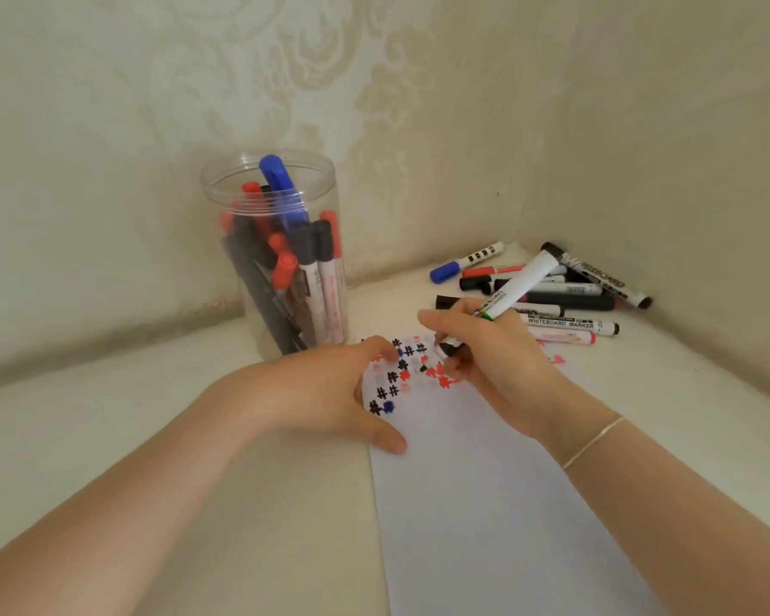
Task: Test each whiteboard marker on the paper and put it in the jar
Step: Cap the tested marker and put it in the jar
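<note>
Your R hand (490,349) pinches a marker (514,286), tip on paper (485,482); L hand (330,393), fingers spread, presses paper's left edge.

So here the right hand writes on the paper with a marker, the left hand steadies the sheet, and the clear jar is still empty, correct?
Not quite: the clear jar is not empty. The head view shows it already holding many red, black and blue markers. The rest stands: the right hand writes on the paper with a marker, and the left hand steadies the sheet.
</note>
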### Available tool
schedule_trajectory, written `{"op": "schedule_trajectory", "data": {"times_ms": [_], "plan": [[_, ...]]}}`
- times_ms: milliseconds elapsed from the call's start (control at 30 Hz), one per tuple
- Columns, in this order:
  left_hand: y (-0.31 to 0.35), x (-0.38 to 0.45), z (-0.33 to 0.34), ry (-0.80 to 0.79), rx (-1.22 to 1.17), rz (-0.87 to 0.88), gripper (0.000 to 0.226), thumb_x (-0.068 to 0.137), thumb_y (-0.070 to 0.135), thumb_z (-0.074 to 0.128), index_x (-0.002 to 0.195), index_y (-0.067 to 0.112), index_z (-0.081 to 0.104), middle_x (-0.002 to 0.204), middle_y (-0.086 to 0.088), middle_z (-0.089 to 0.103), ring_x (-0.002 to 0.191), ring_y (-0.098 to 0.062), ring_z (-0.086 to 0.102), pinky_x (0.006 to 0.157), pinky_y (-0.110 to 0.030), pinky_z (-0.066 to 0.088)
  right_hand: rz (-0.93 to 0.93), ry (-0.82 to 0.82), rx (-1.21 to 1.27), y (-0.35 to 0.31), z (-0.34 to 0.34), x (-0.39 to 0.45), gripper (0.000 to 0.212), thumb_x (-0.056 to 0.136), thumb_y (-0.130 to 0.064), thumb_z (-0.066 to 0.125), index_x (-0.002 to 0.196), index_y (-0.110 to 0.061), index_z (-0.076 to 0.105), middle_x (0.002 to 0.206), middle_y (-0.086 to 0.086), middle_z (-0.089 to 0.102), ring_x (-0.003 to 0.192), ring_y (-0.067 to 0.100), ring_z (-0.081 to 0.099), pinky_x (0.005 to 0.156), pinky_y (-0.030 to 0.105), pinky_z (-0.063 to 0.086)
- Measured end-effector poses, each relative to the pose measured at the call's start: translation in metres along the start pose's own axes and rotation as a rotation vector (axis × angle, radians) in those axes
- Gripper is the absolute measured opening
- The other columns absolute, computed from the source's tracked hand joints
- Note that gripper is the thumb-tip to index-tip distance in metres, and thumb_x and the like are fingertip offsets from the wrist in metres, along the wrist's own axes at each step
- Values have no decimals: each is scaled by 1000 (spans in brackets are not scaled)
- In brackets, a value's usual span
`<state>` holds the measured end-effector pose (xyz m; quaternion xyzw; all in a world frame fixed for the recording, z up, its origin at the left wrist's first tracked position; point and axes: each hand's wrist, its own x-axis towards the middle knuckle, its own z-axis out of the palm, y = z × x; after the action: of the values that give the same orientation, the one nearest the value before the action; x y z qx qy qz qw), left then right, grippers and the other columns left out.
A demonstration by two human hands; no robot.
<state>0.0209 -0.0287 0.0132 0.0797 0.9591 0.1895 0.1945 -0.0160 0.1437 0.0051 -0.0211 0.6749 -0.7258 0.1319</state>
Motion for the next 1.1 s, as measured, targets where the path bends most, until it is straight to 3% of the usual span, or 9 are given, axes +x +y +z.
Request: {"op": "schedule_trajectory", "data": {"times_ms": [67,167,367,567,700,800,900,967,1100], "plan": [[2,1,-1,7,24,12,91,60,61,79,135,40,31,74,17,47,65,2,49,53,-15,34,-20,24,-24,11,11,-2,28,83,-9,69,66,-8,46,65,16,51,41,19,48,42,27,41],[1,3,1,40,22,18,89,59,61,79,131,40,33,71,20,46,63,4,48,51,-15,33,-76,93,-189,20,20,-1,25,81,-5,67,64,-8,48,52,11,52,35,15,51,39,23,43],[-5,4,6,82,18,34,91,54,67,77,131,44,33,68,17,44,60,1,47,49,-15,30,-205,276,-363,31,27,-1,30,71,-6,67,54,-12,43,42,-2,40,38,9,36,38,17,34],[-7,3,9,94,19,49,93,55,68,77,133,44,33,69,15,43,62,-3,47,51,-17,30,-211,277,-387,33,27,-3,22,72,-2,66,60,-7,47,46,4,45,37,13,41,38,20,38],[-6,4,9,96,7,52,94,54,68,77,133,44,33,68,16,42,61,-2,46,50,-16,29,-278,275,-441,35,28,-3,21,74,-2,64,70,9,47,55,13,45,46,18,40,44,25,37],[-6,4,8,93,4,51,95,54,68,76,134,44,33,68,16,42,60,-2,45,50,-17,29,-311,289,-487,35,28,-4,21,76,-1,62,71,10,45,54,9,41,43,9,34,41,17,32],[-6,4,8,87,4,48,95,54,68,76,135,44,32,68,16,41,60,-3,45,50,-17,29,-270,278,-444,33,25,-3,20,74,0,63,64,0,47,44,-3,41,35,6,35,37,14,32],[-5,4,8,86,10,48,95,54,69,76,134,44,32,68,16,41,61,-2,45,50,-16,28,-246,251,-423,32,24,-3,19,73,-1,66,64,-2,50,46,4,49,34,10,41,36,17,37],[-5,4,8,93,21,48,94,55,69,75,134,44,32,68,16,41,60,-1,45,49,-15,28,-315,262,-480,34,27,-4,20,74,-2,64,72,11,49,61,28,53,45,16,42,42,21,38]]}}
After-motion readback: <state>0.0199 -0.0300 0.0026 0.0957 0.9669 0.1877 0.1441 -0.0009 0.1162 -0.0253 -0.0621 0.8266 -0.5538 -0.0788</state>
